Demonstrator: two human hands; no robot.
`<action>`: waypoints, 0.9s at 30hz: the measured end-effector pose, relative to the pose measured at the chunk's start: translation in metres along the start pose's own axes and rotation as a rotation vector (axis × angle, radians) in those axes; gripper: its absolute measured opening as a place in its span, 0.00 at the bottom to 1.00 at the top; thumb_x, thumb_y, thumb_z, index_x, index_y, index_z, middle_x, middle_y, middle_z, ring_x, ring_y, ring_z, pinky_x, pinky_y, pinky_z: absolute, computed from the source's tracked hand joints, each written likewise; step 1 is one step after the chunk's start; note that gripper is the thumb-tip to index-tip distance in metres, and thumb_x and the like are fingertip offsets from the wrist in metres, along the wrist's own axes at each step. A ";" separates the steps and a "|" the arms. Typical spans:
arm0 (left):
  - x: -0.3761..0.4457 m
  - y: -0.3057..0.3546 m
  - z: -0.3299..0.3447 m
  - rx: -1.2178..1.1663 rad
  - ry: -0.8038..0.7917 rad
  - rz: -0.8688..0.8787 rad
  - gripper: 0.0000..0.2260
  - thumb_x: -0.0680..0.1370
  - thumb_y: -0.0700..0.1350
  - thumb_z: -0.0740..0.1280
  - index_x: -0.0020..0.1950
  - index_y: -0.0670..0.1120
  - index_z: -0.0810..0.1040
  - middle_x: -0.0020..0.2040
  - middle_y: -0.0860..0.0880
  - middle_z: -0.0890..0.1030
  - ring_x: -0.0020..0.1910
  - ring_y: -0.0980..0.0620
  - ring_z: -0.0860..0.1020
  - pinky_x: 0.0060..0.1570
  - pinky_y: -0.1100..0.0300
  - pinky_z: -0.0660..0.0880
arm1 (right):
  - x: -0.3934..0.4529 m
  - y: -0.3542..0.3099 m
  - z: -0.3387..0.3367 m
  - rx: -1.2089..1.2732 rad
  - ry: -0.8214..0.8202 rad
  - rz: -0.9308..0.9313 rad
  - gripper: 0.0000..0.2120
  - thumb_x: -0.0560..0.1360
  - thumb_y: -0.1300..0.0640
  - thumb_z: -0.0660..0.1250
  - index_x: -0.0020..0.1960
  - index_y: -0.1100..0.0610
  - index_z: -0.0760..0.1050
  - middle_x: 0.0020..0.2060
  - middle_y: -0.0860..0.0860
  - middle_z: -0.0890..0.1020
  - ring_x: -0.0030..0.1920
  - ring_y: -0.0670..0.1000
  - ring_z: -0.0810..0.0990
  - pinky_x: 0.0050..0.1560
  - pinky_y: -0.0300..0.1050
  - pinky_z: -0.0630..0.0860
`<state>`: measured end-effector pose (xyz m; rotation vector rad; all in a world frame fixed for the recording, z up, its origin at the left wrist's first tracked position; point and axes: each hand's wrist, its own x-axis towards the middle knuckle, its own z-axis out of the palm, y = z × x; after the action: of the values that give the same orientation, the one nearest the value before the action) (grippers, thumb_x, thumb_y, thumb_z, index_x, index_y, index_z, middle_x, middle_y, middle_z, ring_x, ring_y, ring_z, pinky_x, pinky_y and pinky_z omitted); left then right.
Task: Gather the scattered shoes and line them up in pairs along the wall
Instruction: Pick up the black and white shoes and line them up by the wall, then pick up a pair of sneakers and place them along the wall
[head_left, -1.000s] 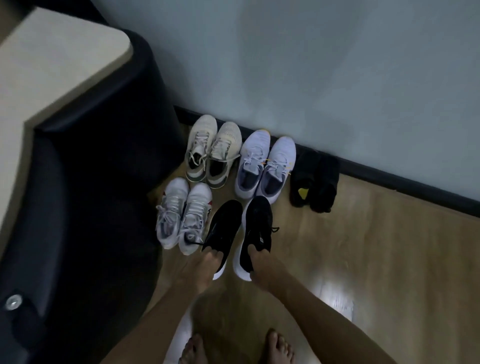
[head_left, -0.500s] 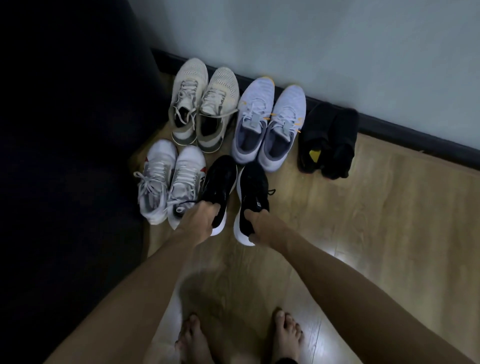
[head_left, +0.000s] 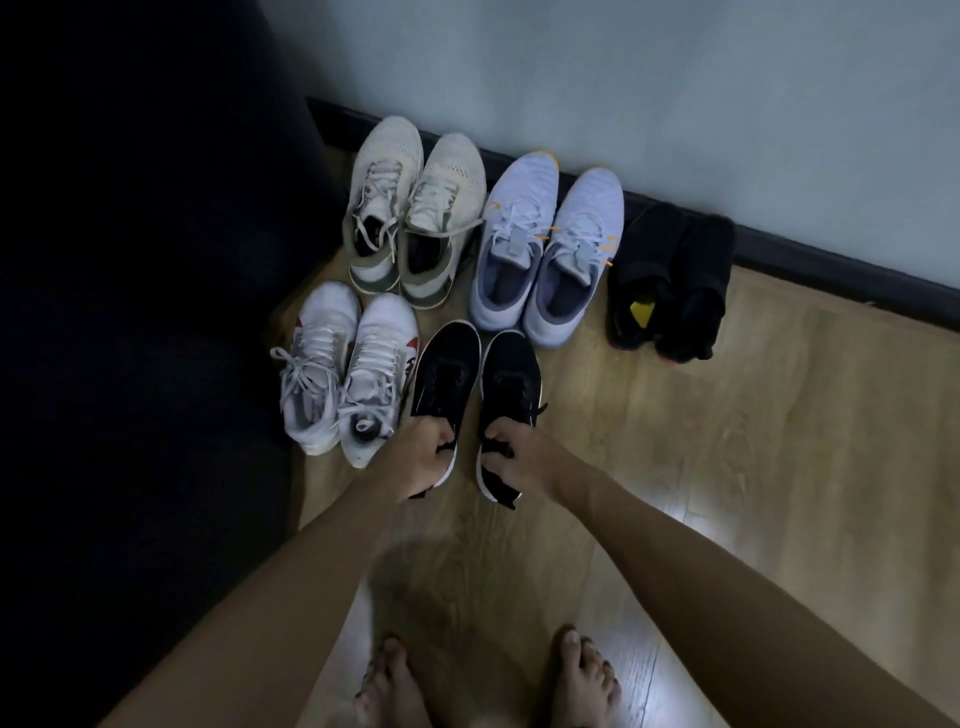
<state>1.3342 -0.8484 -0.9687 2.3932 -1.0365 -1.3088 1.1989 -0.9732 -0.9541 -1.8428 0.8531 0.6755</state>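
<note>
The left hand (head_left: 422, 457) grips the heel of the left black sneaker (head_left: 448, 375); the right hand (head_left: 524, 457) grips the heel of the right black sneaker (head_left: 509, 387); both sit beside a white pair with red accents (head_left: 348, 374); against the wall (head_left: 623, 78) stand 3 pairs: beige sneakers (head_left: 415, 208), pale lavender sneakers (head_left: 550, 244), black shoes (head_left: 670, 280); bare feet (head_left: 395, 686) rest on wooden floor (head_left: 779, 441).

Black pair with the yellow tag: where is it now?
Head view, right end of the row: the black pair sits toes against the baseboard, just right of the lavender pair, untouched by either hand.
</note>
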 end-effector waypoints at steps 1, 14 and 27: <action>-0.001 0.011 -0.011 -0.080 0.028 -0.030 0.10 0.77 0.41 0.65 0.57 0.41 0.79 0.54 0.43 0.81 0.56 0.46 0.78 0.57 0.53 0.75 | -0.005 -0.007 -0.010 0.026 0.030 -0.002 0.22 0.76 0.48 0.62 0.68 0.51 0.67 0.62 0.55 0.76 0.58 0.56 0.77 0.59 0.51 0.75; -0.099 0.275 -0.259 -0.261 0.207 0.173 0.09 0.77 0.47 0.63 0.49 0.47 0.82 0.48 0.46 0.83 0.50 0.47 0.80 0.55 0.52 0.74 | -0.200 -0.157 -0.257 0.102 0.302 -0.171 0.28 0.80 0.44 0.54 0.77 0.49 0.54 0.73 0.54 0.68 0.71 0.55 0.68 0.62 0.41 0.63; -0.330 0.556 -0.403 -0.221 0.117 0.513 0.06 0.80 0.48 0.62 0.52 0.50 0.78 0.44 0.49 0.81 0.39 0.55 0.77 0.37 0.68 0.71 | -0.549 -0.237 -0.428 0.177 0.562 -0.233 0.23 0.82 0.46 0.52 0.75 0.53 0.60 0.73 0.52 0.68 0.71 0.52 0.66 0.68 0.41 0.59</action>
<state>1.2771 -1.0830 -0.2461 1.8489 -1.2816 -1.0225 1.0918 -1.1528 -0.2490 -1.9533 0.9919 -0.0774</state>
